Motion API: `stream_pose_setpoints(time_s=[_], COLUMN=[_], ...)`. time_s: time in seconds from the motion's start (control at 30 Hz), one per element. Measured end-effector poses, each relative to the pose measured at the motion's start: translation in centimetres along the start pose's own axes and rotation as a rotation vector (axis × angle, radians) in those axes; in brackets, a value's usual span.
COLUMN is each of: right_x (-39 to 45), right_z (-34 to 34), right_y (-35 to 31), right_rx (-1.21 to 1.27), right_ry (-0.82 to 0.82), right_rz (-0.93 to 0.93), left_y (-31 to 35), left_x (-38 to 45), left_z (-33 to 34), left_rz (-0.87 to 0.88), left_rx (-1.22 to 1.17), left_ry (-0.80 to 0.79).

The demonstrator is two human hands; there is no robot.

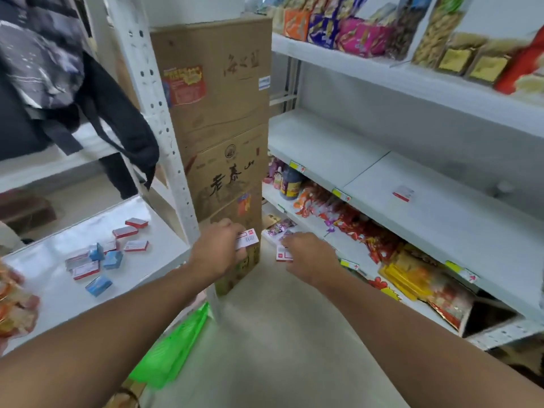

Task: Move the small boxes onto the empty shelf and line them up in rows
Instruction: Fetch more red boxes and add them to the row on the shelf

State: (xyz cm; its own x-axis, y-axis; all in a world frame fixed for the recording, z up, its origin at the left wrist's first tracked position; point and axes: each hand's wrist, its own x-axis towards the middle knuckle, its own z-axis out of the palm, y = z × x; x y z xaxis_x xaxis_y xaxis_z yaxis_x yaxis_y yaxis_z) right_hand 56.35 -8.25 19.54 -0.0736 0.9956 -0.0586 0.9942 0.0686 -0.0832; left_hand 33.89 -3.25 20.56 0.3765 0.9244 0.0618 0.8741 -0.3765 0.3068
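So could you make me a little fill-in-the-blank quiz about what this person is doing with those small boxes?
1. Each hand, left hand and right hand, holds a small ___.
2. Only ___ small box lies on the nearly bare shelf.
3. The boxes left on the white table are red and ___.

Missing: box; one; blue

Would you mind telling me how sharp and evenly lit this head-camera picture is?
Head view: motion blur smears the dark hanging bag and snack packets on the top shelf; wide-angle distortion bends the white perforated shelf post; soft even light, faint glare on the white left shelf.
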Motion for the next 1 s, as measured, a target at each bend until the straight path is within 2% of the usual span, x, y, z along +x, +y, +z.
stream_pose_setpoints(time_s=[0.33, 0.67, 0.8, 1.0], right_x=[-4.7, -7.1, -6.8, -4.3], right_z=[-2.5, -2.0, -1.3, -0.8], right_y=[16.0, 29.1, 32.4, 35.3], right_rx=[0.042, 0.113, 0.131, 0.137], right_ry=[0.028, 0.042, 0.041, 0.009], right_rz=[0.233, 0.351, 0.382, 0.468], left_y=[15.0, 28.0, 31.2, 32.7], left_x=[7.9, 14.7, 17.4, 22.4], left_z=[3.7, 9.3, 11.0, 13.1], left_rz=[0.212, 0.334, 0.376, 0.461], left_rx=[0.04, 0.062, 0.031, 0.001], left_ry=[-0.112, -0.124, -0.139, -0.181])
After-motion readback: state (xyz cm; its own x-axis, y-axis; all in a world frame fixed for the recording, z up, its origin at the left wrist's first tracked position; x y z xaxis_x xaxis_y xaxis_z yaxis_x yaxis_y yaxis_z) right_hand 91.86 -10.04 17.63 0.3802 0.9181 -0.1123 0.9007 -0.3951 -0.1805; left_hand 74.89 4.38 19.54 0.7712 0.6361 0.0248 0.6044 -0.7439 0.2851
